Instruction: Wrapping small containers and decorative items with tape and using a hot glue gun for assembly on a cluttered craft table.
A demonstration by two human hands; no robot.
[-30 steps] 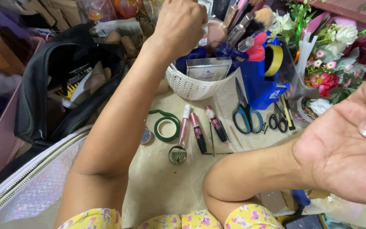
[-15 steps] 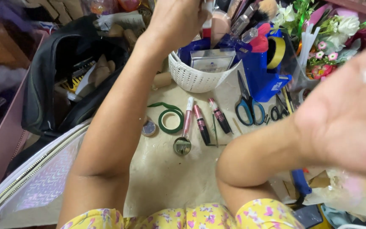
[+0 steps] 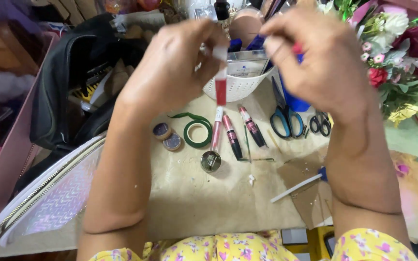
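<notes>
1. Lip gloss tube hangs upright between my 2 hands, above the bench and in front of the white basket. It is slim, with a white cap end on top and a red lower body.
2. My left hand is closed narrowly on the tube's top, thumb and fingertips pinching the white part.
3. My right hand is raised just beside it, fingers curled in; something small and red shows at my fingertips, but I cannot tell what it is or how firmly I hold it.
4. I judge the tube light, stiff and smooth, so likely slippery; a pinch across its round body near the cap seam seems the surest hold.
5. It looks like thin plastic, so I would squeeze gently and keep it vertical.
6. Below it on the bench lie 3 similar tubes, a green tape roll, 2 small round pots and blue-handled scissors.
</notes>
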